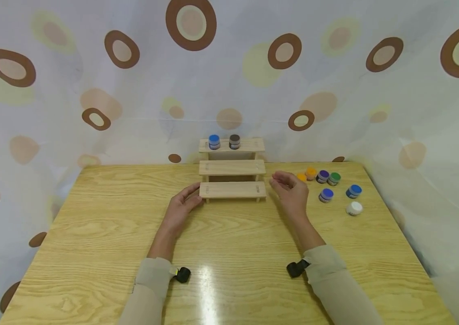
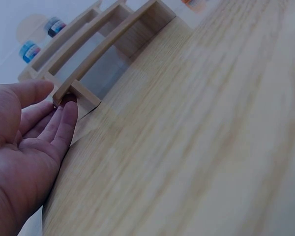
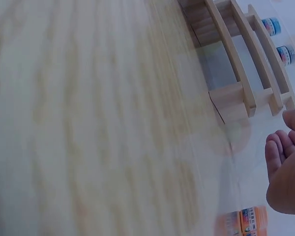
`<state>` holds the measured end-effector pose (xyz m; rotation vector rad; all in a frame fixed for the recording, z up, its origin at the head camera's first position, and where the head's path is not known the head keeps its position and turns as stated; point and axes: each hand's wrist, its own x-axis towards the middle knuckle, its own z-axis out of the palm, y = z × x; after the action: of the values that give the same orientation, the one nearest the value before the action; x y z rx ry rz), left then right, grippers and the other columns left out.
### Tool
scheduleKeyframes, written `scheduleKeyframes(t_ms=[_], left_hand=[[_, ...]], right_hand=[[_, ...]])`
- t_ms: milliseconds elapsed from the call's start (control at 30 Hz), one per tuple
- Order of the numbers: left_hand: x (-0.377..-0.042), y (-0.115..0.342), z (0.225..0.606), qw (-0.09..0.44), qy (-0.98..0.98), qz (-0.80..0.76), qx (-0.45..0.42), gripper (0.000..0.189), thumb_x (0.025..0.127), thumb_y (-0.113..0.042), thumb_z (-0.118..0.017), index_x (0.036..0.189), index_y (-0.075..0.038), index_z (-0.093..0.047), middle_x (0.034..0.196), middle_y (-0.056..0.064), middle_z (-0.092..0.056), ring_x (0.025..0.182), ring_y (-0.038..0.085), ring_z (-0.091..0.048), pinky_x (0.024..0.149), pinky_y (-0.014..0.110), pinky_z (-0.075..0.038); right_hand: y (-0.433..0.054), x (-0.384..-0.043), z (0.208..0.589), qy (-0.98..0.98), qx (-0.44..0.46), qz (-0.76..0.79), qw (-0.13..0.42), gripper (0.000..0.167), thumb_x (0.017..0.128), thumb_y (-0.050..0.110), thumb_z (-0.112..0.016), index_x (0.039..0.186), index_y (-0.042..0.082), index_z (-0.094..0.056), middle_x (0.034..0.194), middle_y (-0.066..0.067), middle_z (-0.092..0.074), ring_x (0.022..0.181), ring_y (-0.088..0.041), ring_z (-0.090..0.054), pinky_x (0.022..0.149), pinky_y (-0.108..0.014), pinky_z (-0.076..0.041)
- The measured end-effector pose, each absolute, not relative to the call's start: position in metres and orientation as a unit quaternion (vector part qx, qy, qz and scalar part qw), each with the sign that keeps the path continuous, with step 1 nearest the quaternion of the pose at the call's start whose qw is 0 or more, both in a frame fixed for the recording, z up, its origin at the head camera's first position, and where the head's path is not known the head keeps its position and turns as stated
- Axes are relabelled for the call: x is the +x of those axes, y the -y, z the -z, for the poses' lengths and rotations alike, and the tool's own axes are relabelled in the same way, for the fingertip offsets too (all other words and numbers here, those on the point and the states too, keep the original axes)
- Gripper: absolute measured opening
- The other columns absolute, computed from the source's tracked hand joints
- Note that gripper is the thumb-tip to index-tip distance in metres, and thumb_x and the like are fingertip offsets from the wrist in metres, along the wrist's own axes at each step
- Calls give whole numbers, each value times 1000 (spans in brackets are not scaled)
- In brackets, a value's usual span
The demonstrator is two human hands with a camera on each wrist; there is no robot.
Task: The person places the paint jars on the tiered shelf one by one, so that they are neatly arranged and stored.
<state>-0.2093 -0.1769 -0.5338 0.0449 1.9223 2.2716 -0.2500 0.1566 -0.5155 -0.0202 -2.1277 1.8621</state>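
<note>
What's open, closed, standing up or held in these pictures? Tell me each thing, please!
Wooden rack: standing, touched at one end
Blue jar on the rack: closed, upright
Dark jar: closed, upright
Seven other jars: closed, on the table
Left hand: touching the left end of the lowest step
Right hand: fingers loosely curled, holding nothing visible

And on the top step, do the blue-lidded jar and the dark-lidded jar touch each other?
Apart: the head view shows bare wood of the top step between the blue-lidded jar and the dark-lidded jar.
</note>
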Motion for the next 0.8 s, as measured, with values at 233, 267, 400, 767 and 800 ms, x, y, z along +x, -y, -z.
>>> scheduleKeyframes(t_ms=[233,267,400,767,800], left_hand=[[-209,178,535,83,-643,-761,17,53,108,-8,-61,159,-9,-47,161,12,-48,143,30,-52,117,40,-46],[-209,178,535,83,-643,-761,18,53,108,-9,-61,159,-9,-47,161,12,-48,143,31,-53,117,39,-47],[-210,178,537,82,-641,-763,20,53,108,-9,-61,159,-8,-47,161,12,-48,144,30,-52,116,39,-47],[-210,178,537,82,-642,-762,20,53,108,-8,-61,159,-8,-47,162,12,-47,145,29,-51,116,37,-48],[-210,178,537,81,-643,-761,21,53,108,-8,-61,159,-8,-47,162,12,-47,145,28,-52,115,36,-48]], right_hand=[[-166,-251,525,749,-93,-639,144,31,94,9,-82,120,-5,-75,115,-19,-76,94,-13,-70,82,-15,-58],[-167,-251,526,748,-104,-640,142,30,94,8,-82,120,-5,-75,114,-19,-76,94,-13,-70,83,-15,-58],[-171,-249,527,742,-138,-643,130,29,93,10,-83,118,-3,-76,112,-16,-76,94,-11,-70,83,-15,-57],[-184,-246,531,700,-179,-680,123,32,91,5,-83,119,-9,-74,101,-5,-76,89,-7,-69,82,-15,-59],[-185,-246,531,699,-181,-680,126,32,91,5,-83,119,-9,-74,101,-5,-76,89,-7,-70,82,-15,-59]])
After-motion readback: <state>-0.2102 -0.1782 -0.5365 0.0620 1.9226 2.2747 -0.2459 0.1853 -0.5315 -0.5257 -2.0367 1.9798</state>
